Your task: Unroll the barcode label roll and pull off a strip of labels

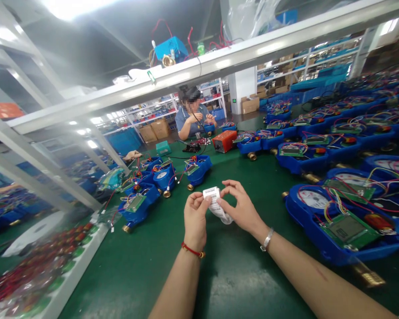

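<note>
Two bare forearms reach up from the bottom of the view, a red cord bracelet (193, 250) on the left wrist and a silver bracelet (267, 239) on the right. Above the mat, the left hand (195, 219) and right hand (242, 208) pinch a white printed label strip (215, 203) between thumbs and fingers. Its long axis slants from upper left to lower right, its top end at the left fingertips, and its lower part curls down beside the right hand, which lies nearer that loose end.

Blue water meters (332, 250) with green circuit boards and tangled wires crowd the green bench mat (166, 270) on both sides, brass fittings (368, 278) jutting from their ends. Further on sits an orange box (224, 141). Beyond it, a seated co-worker (189, 122) works with both hands, before shelving (307, 62) and cardboard cartons (249, 105).
</note>
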